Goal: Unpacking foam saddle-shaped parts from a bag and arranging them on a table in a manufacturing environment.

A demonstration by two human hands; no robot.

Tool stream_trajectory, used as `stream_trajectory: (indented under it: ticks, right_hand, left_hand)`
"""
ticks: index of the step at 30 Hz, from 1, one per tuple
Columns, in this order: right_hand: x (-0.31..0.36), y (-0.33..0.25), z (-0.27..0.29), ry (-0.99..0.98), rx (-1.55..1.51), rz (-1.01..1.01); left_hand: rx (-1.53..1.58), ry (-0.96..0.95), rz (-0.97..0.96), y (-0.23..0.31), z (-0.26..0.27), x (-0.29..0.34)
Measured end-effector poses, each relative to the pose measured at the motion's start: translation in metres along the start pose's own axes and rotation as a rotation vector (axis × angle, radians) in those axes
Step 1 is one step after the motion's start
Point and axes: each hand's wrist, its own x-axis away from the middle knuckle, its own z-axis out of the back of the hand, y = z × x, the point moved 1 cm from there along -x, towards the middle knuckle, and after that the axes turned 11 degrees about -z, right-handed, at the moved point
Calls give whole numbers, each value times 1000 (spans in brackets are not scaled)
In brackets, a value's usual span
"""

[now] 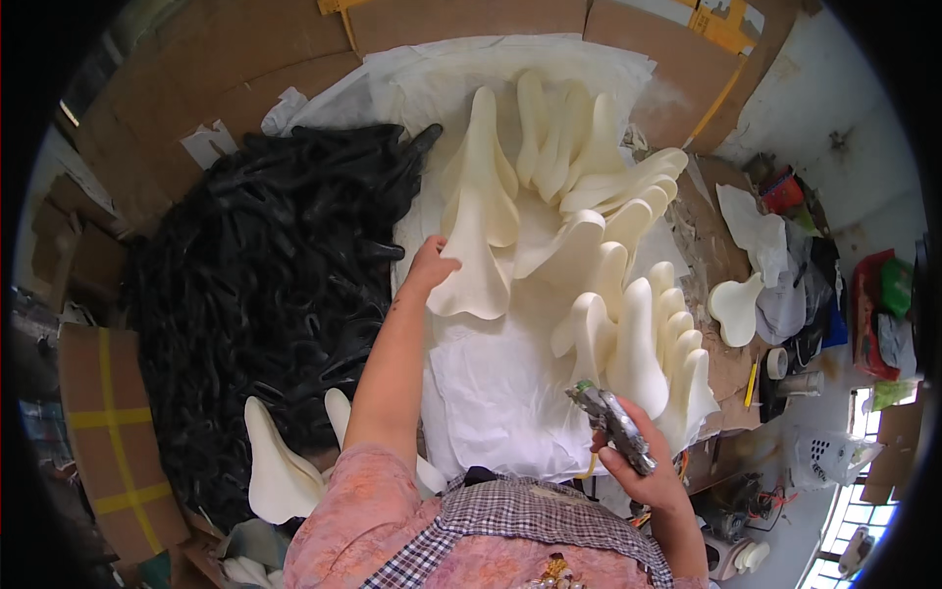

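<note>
My left hand (430, 264) reaches out to the wide near end of a cream, saddle-shaped foam pad (476, 260), its fingers closed on the pad's left edge. This pad lies with its narrow nose pointing away, over other pads of the same shape. In my right hand (648, 463), close to my body, is a worn silver-grey hand tool (616, 428), its kind unclear. Just beyond the tool stands a row of upright cream saddle pads (640, 353). White sheeting (496, 402) covers the table under the pads.
A big heap of glossy black saddle-shaped pieces (265, 275) fills the left side. More cream pads (285, 471) lie near my left arm. Cardboard (275, 88) walls the far side. At right are a single pad (734, 309), a yellow pencil-like stick (752, 383) and a tape roll (776, 364).
</note>
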Motion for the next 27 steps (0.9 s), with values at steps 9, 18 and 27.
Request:
stream_trajectory:
  ticks: [9, 18, 27]
  right_hand:
    - [19, -30, -4, 174, -194, 149]
    - [33, -28, -11, 127, -20, 37]
    - [7, -78, -6, 321, -224, 343]
  left_hand:
    - [-93, 21, -139, -12, -7, 38]
    - [-141, 177, -210, -20, 10, 53]
    - [580, 388, -117, -47, 86, 61]
